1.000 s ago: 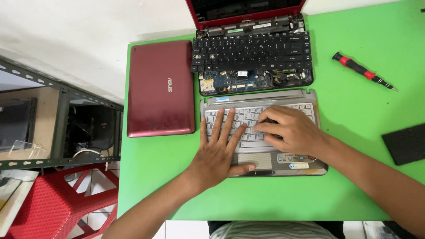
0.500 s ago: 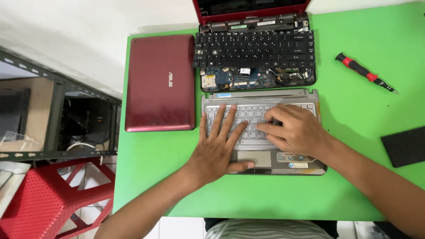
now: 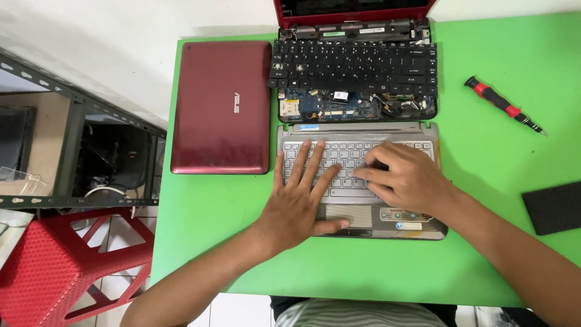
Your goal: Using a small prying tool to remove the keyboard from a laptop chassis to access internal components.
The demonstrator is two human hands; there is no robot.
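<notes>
A silver laptop base [image 3: 417, 225] with a pale keyboard lies on the green table [image 3: 478, 260] in front of me. My left hand [image 3: 301, 200] rests flat on its keys and touchpad, fingers spread. My right hand [image 3: 404, 178] lies on the right half of the keyboard, fingers curled against the keys. Just behind it sits an opened red laptop [image 3: 354, 79] with its black keyboard lifted and a blue circuit board showing below it.
A closed dark red laptop [image 3: 221, 106] lies at the table's left. A red-and-black screwdriver [image 3: 502, 112] and a black pad [image 3: 554, 207] are at the right. A metal shelf [image 3: 72, 151] and red plastic stool [image 3: 60, 266] stand left of the table.
Both hands stay on the silver keyboard; my right hand's fingers have shifted slightly on the keys. The view has drifted a little.
</notes>
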